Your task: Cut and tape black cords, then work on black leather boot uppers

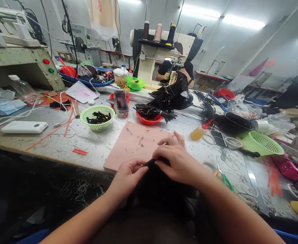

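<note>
Both my hands pinch one black piece (pixel 156 163) at the near bench edge, left hand (pixel 128 176) steadying, right hand (pixel 179 162) pressing, fingers closed on it.

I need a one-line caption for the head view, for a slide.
Both hands, left hand and right hand, grip a black piece at the pink mat on a cluttered workbench.

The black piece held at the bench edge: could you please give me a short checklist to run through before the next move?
1. Left hand gripping the black piece: ok.
2. Right hand resting on it: ok.
3. Pink mat bare of loose items: ok.
4. Glue bottle within reach, lying tipped: not ok.
5. Scissors beside the right wrist: ok.
6. Which part of the piece is being worked: cannot tell.
</note>
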The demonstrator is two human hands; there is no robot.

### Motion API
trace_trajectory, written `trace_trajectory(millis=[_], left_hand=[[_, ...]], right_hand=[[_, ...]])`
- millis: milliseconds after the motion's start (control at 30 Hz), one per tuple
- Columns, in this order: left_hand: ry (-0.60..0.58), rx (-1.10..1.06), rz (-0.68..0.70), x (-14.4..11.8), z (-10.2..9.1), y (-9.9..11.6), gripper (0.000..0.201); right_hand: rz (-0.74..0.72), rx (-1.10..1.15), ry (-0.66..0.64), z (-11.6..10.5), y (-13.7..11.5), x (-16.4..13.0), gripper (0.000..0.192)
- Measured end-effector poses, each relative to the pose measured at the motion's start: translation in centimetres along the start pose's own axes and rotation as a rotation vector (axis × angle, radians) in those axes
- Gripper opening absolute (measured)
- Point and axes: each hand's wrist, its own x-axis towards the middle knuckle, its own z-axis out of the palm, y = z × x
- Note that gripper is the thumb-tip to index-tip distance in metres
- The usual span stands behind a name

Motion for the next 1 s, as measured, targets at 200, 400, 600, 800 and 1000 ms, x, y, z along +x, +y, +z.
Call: trace_trajectory(millis=[200, 400, 600, 800, 1000], left_hand=[[0.02, 0.023, 0.018, -0.2, 0.3, 0.2, 0.032], [0.02, 0.106, 0.072, 0.0, 0.0, 0.2, 0.023], [-0.038, 0.213, 0.132, 1.1, -0.1, 0.4, 0.015], [-0.063, 0.25, 0.083, 1.6, -0.3, 0.3, 0.015], [-0.053, 0.261, 0.074, 1.5, -0.3, 0.3, 0.017]], right_hand=[[0.028, -0.014, 0.053, 0.5, 0.3, 0.0, 0.011], [0.052, -0.029, 0.074, 0.8, 0.1, 0.2, 0.012], [0.038, 0.003, 0.052, 1.2, -0.9, 0.2, 0.016], [0.109, 0.123, 0.163, 1.0, -0.3, -0.7, 0.028], [0.365, 0.399, 0.162, 1.6, 3.0, -1.0, 0.033]])
